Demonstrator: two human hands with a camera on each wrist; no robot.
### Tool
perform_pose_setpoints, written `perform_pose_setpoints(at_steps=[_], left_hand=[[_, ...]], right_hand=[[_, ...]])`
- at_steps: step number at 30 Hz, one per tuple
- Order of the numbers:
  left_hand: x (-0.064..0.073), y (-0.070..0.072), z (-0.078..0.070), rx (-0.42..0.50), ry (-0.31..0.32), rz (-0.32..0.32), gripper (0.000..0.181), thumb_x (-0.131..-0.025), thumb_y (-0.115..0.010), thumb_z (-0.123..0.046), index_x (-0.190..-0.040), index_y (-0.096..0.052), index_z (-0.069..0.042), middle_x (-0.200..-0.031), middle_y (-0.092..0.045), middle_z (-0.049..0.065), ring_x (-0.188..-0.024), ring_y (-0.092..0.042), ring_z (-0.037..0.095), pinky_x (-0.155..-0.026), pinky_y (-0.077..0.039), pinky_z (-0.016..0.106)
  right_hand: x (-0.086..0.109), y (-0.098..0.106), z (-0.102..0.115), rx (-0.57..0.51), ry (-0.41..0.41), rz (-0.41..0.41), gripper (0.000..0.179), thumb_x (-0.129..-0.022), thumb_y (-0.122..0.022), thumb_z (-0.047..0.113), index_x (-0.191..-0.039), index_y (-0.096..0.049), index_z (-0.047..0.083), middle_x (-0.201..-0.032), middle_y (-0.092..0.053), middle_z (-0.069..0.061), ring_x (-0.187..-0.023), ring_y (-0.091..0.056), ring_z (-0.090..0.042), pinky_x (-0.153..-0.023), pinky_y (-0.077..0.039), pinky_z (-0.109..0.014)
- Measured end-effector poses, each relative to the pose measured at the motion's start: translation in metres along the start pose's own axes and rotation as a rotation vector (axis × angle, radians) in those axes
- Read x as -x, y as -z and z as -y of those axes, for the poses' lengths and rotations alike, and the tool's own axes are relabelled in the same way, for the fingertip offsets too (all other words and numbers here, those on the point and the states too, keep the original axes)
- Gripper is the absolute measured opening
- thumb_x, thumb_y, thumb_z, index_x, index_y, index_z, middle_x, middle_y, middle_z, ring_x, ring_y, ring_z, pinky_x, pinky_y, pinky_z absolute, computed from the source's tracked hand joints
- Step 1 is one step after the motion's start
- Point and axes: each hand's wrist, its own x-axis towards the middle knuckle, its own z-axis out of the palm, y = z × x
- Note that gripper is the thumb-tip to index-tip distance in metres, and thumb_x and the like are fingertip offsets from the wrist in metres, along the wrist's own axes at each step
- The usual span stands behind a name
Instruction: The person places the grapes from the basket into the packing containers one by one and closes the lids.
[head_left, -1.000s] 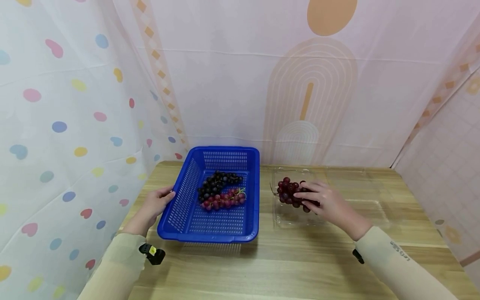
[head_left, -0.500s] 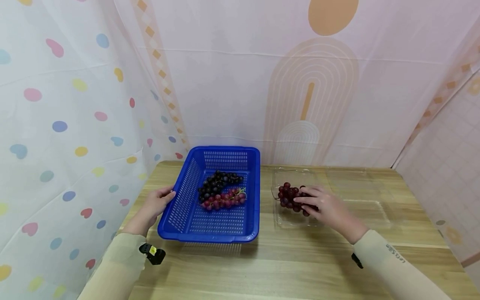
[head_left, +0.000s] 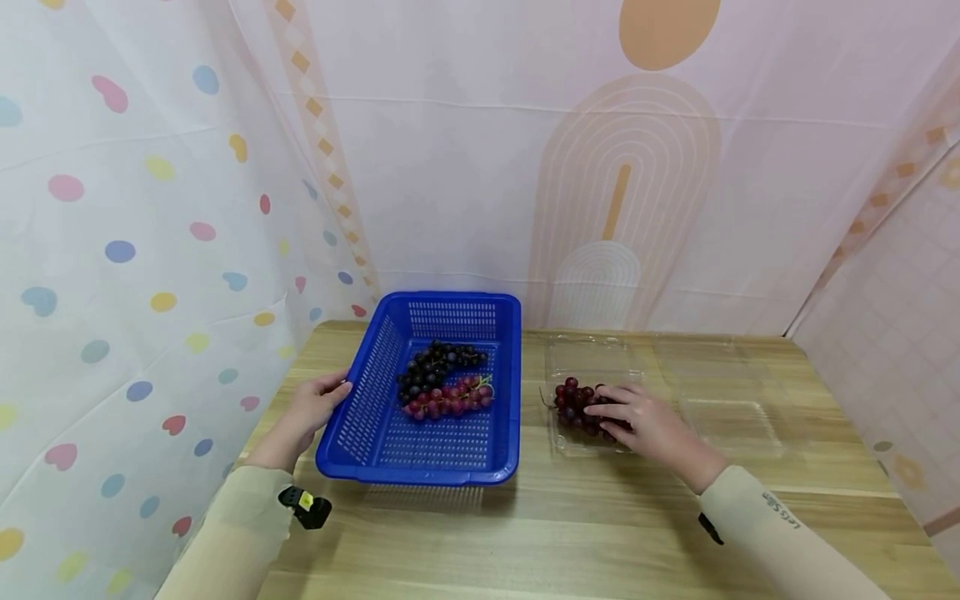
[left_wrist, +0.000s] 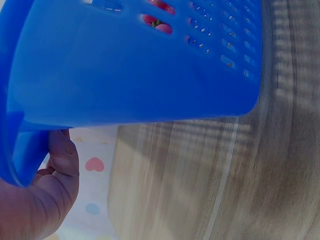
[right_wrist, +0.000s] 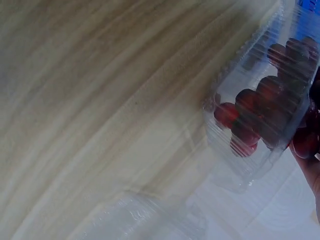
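Observation:
My left hand (head_left: 309, 414) grips the left rim of a blue perforated basket (head_left: 431, 477). In the left wrist view the thumb lies against the rim (left_wrist: 15, 150). A bunch of black grapes (head_left: 431, 368) and a bunch of pinkish-red grapes (head_left: 450, 398) lie inside the basket. To its right, my right hand (head_left: 648, 423) holds a bunch of dark red grapes (head_left: 573, 402), fingers bent over its top. That bunch sits within a clear plastic clamshell box (head_left: 588, 451), its stem pointing left. Through the box wall, the right wrist view shows the grapes (right_wrist: 250, 112); most of the hand is out of that frame.
Another clear plastic box (head_left: 738, 425) stands on the right, partly behind my right forearm. Everything rests on a wooden table (head_left: 540, 542). A patterned curtain (head_left: 450, 183) hangs behind the table and along both sides.
My right hand has moved slightly left and down toward me with the dark red grapes, which now sit lower in the clear box. My left hand and the basket stay in place.

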Motion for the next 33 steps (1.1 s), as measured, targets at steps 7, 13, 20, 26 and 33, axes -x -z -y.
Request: perform_pose_setpoints(at_steps=[7,13,20,26,33], left_hand=[[0.000,0.000,0.000,-0.002,0.000,-0.002,0.053,-0.103,-0.038,-0.028,-0.148,-0.027,-0.002,-0.139,-0.044,0.027,-0.116,-0.051,0.029,-0.102,-0.041,0.046],[-0.001,0.000,0.002,0.001,-0.003,0.000,0.053,-0.103,-0.037,-0.028,-0.148,-0.027,-0.002,-0.140,-0.043,0.026,-0.116,-0.051,0.029,-0.102,-0.041,0.046],[-0.001,0.001,0.001,0.007,-0.002,0.007,0.053,-0.103,-0.037,-0.028,-0.148,-0.026,-0.002,-0.140,-0.042,0.027,-0.116,-0.051,0.029,-0.102,-0.041,0.046],[0.000,0.000,0.001,0.003,0.000,0.009,0.053,-0.103,-0.037,-0.028,-0.148,-0.027,-0.003,-0.139,-0.044,0.026,-0.114,-0.052,0.027,-0.102,-0.041,0.045],[-0.001,0.000,0.001,0.012,0.001,0.003,0.053,-0.103,-0.037,-0.028,-0.148,-0.027,-0.002,-0.139,-0.044,0.026,-0.113,-0.053,0.026,-0.100,-0.043,0.043]], right_hand=[[0.002,-0.002,0.002,-0.054,-0.103,0.064,0.032,-0.079,-0.076,0.012,-0.110,-0.072,0.018,-0.120,-0.065,-0.012,-0.108,-0.060,-0.032,-0.089,-0.050,-0.049],[0.002,-0.001,0.003,-0.127,-0.197,0.136,0.036,-0.084,-0.071,0.014,-0.120,-0.066,0.016,-0.129,-0.058,-0.015,-0.116,-0.056,-0.035,-0.093,-0.047,-0.052],[0.004,-0.001,0.001,-0.245,-0.302,0.212,0.042,-0.090,-0.065,0.021,-0.131,-0.057,0.016,-0.136,-0.052,-0.015,-0.124,-0.048,-0.037,-0.097,-0.043,-0.053],[0.008,0.008,-0.001,-0.315,-0.422,0.228,0.052,-0.087,-0.069,0.024,-0.135,-0.052,0.015,-0.139,-0.047,-0.015,-0.127,-0.043,-0.039,-0.098,-0.040,-0.057],[0.015,0.018,-0.003,-0.288,-0.472,0.245,0.054,-0.081,-0.076,0.022,-0.128,-0.055,0.005,-0.131,-0.053,-0.019,-0.117,-0.051,-0.041,-0.095,-0.043,-0.056]])
